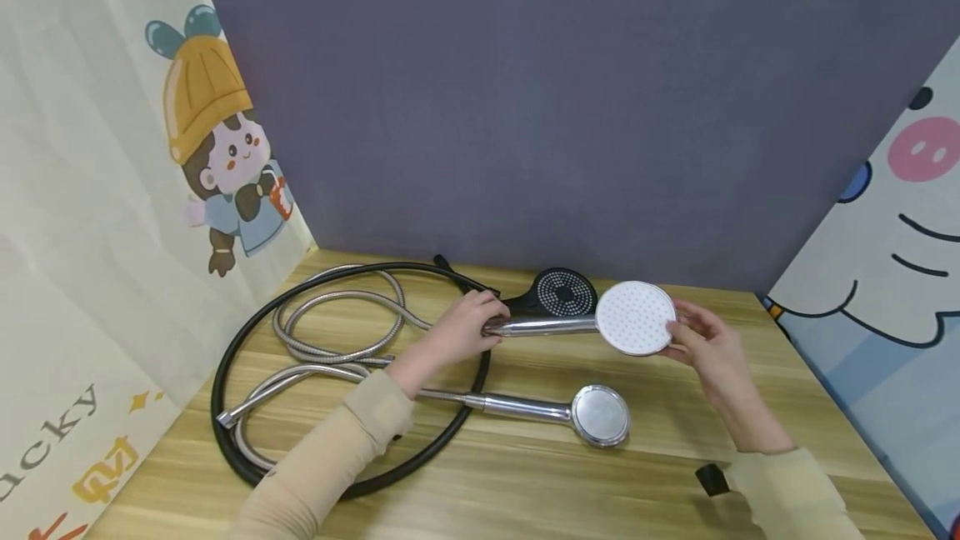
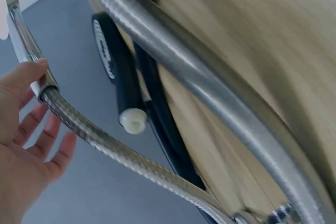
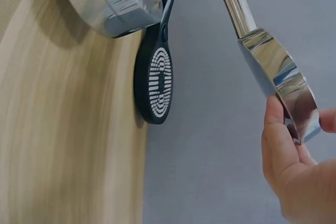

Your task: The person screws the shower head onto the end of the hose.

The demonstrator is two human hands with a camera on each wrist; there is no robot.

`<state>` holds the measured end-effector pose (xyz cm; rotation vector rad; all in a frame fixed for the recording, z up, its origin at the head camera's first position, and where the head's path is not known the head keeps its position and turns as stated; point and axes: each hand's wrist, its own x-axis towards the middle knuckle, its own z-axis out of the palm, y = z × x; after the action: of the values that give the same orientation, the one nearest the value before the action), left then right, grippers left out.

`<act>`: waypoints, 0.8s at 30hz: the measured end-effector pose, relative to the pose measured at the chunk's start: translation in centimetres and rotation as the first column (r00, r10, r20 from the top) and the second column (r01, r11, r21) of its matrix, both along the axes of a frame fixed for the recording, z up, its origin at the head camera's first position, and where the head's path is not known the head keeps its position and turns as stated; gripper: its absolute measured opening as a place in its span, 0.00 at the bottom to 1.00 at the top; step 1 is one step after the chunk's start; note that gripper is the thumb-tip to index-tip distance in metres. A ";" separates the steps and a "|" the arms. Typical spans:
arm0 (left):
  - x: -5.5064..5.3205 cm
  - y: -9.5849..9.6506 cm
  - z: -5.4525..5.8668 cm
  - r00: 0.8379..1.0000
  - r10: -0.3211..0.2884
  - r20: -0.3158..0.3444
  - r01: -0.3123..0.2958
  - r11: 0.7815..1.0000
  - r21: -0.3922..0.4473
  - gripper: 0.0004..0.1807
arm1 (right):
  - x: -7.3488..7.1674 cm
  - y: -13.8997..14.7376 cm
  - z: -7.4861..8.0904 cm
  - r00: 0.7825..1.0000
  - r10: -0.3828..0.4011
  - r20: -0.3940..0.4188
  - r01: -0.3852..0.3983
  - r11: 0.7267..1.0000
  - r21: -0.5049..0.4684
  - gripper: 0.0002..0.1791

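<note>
Both hands hold up a chrome shower head [image 1: 636, 318] with a round white spray face, above the table's back part. My left hand [image 1: 471, 325] grips the end of its handle, with the thumb [image 2: 31, 72] lying along the metal. A ribbed metal hose [image 2: 121, 156] runs on from that handle end in the left wrist view. At the other end my right hand [image 1: 708, 348] pinches the rim of the head between thumb and fingers. Behind it lies a black shower head [image 1: 566, 292]. A second chrome shower head [image 1: 600, 415] lies on the table nearer the front.
On the left of the wooden table [image 1: 600, 498], a black hose [image 1: 225, 357] forms a wide loop around coiled silver hoses [image 1: 352, 294]. A small black piece [image 1: 712, 480] sits by the right sleeve. A grey panel [image 1: 555, 107] stands behind the table.
</note>
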<state>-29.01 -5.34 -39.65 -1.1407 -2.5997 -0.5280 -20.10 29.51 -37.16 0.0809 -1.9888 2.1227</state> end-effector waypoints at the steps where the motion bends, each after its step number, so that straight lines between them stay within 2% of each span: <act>1: -0.1 -0.2 -0.2 1.000 -0.010 -0.008 0.009 1.000 -0.006 0.17 | -0.1 0.2 -0.3 1.000 0.007 0.008 -0.007 1.000 0.004 0.20; 3: -0.4 -0.5 -0.5 0.999 -0.032 -0.026 0.032 0.999 -0.019 0.15 | -0.6 1.0 -1.2 1.000 0.021 0.014 -0.021 1.000 0.005 0.19; 8: -0.9 -1.0 -1.4 0.997 -0.063 -0.052 0.061 0.997 -0.045 0.14 | -3.6 4.6 -6.1 0.997 0.073 0.003 -0.073 0.997 -0.029 0.24; 12: -1.3 -1.2 -1.9 0.996 -0.068 -0.066 0.064 0.997 -0.053 0.14 | -6.1 7.4 -10.2 0.997 0.055 0.045 -0.054 0.998 -0.037 0.28; 15: -1.4 -1.2 -2.1 0.992 -0.091 -0.084 0.088 0.995 -0.040 0.15 | -7.1 8.3 -11.8 0.997 0.051 0.060 -0.049 0.998 -0.044 0.28; 19: -1.5 -1.2 -2.6 0.990 -0.102 -0.094 0.096 0.993 -0.066 0.15 | -6.3 7.4 -10.7 0.991 0.121 0.058 -0.119 0.992 -0.037 0.26; 21: -1.6 -1.2 -2.8 0.991 -0.097 -0.095 0.089 0.992 -0.086 0.15 | -5.2 6.2 -9.1 0.986 0.146 0.078 -0.147 0.989 0.010 0.24; 24: -1.6 -1.1 -3.1 0.991 -0.088 -0.099 0.078 0.992 -0.100 0.15 | -3.8 4.4 -6.9 0.979 0.180 0.097 -0.184 0.982 0.032 0.21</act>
<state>-30.64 -6.40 -42.79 -1.2765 -2.5221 -0.3541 -23.86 33.92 -44.10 0.1804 -2.1536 2.2349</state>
